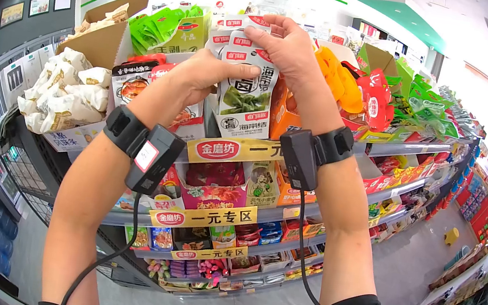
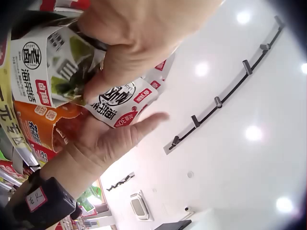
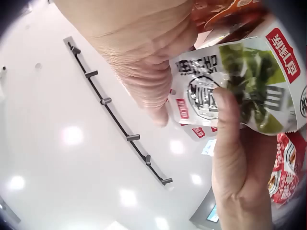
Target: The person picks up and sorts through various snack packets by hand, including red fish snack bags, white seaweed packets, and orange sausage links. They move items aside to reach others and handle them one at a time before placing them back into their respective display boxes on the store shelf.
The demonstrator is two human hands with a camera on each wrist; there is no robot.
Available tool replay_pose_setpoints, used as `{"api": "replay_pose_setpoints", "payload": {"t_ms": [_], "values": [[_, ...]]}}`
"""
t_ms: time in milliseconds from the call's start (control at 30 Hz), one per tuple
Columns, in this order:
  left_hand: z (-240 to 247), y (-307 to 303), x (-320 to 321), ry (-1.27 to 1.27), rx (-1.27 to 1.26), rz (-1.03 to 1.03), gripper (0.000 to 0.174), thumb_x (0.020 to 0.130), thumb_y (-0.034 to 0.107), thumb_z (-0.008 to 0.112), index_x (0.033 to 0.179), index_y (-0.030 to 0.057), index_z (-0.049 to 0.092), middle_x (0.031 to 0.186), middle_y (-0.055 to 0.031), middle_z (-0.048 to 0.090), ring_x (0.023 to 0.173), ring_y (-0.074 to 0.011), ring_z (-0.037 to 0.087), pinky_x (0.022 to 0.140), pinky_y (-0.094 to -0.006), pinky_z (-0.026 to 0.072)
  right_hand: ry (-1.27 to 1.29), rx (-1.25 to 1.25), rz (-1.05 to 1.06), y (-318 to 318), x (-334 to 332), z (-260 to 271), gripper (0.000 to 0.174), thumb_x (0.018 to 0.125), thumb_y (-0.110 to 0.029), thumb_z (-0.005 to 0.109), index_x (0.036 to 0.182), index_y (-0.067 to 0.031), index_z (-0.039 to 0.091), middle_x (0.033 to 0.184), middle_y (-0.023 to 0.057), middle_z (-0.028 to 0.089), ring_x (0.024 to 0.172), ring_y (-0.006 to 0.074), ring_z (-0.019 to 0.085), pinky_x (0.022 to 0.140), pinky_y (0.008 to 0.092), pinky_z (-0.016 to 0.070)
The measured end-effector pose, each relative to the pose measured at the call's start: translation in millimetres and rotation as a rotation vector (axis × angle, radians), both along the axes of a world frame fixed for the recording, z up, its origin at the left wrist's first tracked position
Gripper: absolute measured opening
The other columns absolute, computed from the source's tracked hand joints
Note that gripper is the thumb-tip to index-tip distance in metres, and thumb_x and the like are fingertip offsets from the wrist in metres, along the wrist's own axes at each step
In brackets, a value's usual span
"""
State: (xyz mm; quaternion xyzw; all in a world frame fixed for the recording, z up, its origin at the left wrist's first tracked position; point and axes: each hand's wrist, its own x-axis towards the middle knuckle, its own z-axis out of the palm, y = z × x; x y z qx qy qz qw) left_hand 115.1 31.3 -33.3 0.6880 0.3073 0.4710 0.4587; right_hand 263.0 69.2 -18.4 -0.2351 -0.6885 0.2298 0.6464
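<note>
White packets of seaweed knots (image 1: 246, 89) with green pictures on the front stand upright in their display box (image 1: 243, 126), on the top shelf. My left hand (image 1: 199, 73) holds the front packet from its left side, the thumb lying across its face and the other fingers hidden behind. At the upper right my right hand (image 1: 287, 52) pinches the packets by their top edge, thumb in front. More packets (image 2: 129, 98) of the same kind stand close behind, partly covered by my hands. In the right wrist view the left thumb (image 3: 226, 112) presses on the printed front.
Left of the box are a red and black snack box (image 1: 134, 82) and white wrapped snacks (image 1: 70, 92). An orange box (image 1: 285, 117) and yellow and red packs (image 1: 375, 99) stand to the right. Yellow price strips (image 1: 203, 216) edge the lower shelves, filled with packs.
</note>
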Motion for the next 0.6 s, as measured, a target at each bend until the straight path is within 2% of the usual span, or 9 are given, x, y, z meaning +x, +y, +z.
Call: {"api": "replay_pose_setpoints", "payload": {"t_ms": [33,167,200,300,333,433,467,567,600], "values": [[-1,0,-1,-0.034,0.072,-0.032,0.035,0.071,0.009,0.068,0.102,0.0012,0.054,0.098,-0.0085,0.06,0.087,-0.0179,0.059,0.076,-0.0317,0.0484,-0.049,0.014,-0.065,-4,-1,2,0.046,0.07,-0.023,0.071,0.105,0.0003,0.053,0.093,0.0097,0.057,0.081,0.0126,0.056,0.07,0.023,0.0469],[-2,-3,0,0.091,0.198,0.128,0.039,0.072,0.015,0.069,0.105,0.0012,0.053,0.096,-0.007,0.06,0.087,-0.0147,0.058,0.076,-0.0293,0.0471,-0.151,0.093,-0.199,5,-2,-4,0.041,0.07,-0.026,0.07,0.098,0.0003,0.056,0.089,0.0099,0.058,0.079,0.0129,0.055,0.068,0.0235,0.0464],[5,3,-5,0.03,0.072,0.072,0.042,0.07,0.017,0.071,0.105,0.0006,0.053,0.096,-0.0073,0.059,0.086,-0.0133,0.057,0.076,-0.0285,0.0466,-0.135,0.06,-0.197,-11,-1,-3,0.04,0.071,-0.029,0.069,0.096,0.0005,0.057,0.087,0.0096,0.059,0.077,0.0131,0.056,0.068,0.024,0.0458],[18,11,-11,0.068,0.206,0.095,0.044,0.069,0.017,0.072,0.105,0.0004,0.053,0.096,-0.0083,0.059,0.086,-0.0131,0.057,0.076,-0.0282,0.0462,-0.185,0.0,-0.188,-3,5,-3,0.053,0.066,-0.039,0.069,0.094,0.0039,0.057,0.087,0.0174,0.06,0.079,0.0217,0.059,0.07,0.0295,0.0469],[16,10,-7,0.028,0.252,0.143,0.047,0.067,0.018,0.074,0.105,0.0005,0.052,0.095,-0.0081,0.059,0.086,-0.0138,0.057,0.076,-0.0282,0.0459,-0.19,-0.033,-0.19,-3,5,-3,0.05,0.066,-0.039,0.068,0.09,0.0036,0.056,0.084,0.0164,0.059,0.078,0.0213,0.058,0.068,0.0297,0.0469],[27,-3,-9,0.272,0.287,0.115,0.049,0.064,0.019,0.075,0.103,0.0,0.052,0.095,-0.0087,0.059,0.085,-0.0148,0.057,0.076,-0.0285,0.0456,-0.274,-0.068,-0.357,-13,9,1,0.046,0.066,-0.038,0.068,0.083,0.0032,0.054,0.08,0.0143,0.058,0.076,0.0207,0.059,0.066,0.0301,0.0472],[31,-7,-10,0.359,0.273,0.057,0.054,0.06,0.022,0.078,0.102,-0.0008,0.052,0.093,-0.0095,0.06,0.085,-0.016,0.057,0.076,-0.028,0.045,-0.281,-0.117,-0.33,-18,10,2,0.048,0.067,-0.037,0.068,0.085,0.0029,0.05,0.083,0.0148,0.057,0.075,0.0213,0.059,0.064,0.0307,0.0478],[27,5,-8,0.705,0.479,0.342,0.059,0.056,0.025,0.08,0.102,-0.0016,0.052,0.091,-0.01,0.06,0.084,-0.0167,0.058,0.077,-0.027,0.0444,-0.157,-0.099,-0.299,-15,5,-5,0.055,0.068,-0.038,0.067,0.095,0.0046,0.047,0.093,0.018,0.054,0.073,0.0222,0.059,0.062,0.0307,0.0485],[27,3,-4,0.716,0.426,0.421,0.061,0.054,0.026,0.08,0.1,-0.0022,0.052,0.089,-0.0103,0.061,0.084,-0.0173,0.058,0.077,-0.0267,0.0441,-0.108,-0.159,-0.229,-21,3,-4,0.057,0.071,-0.036,0.066,0.102,0.0055,0.043,0.102,0.0205,0.049,0.083,0.0253,0.057,0.07,0.0332,0.0473]]}}
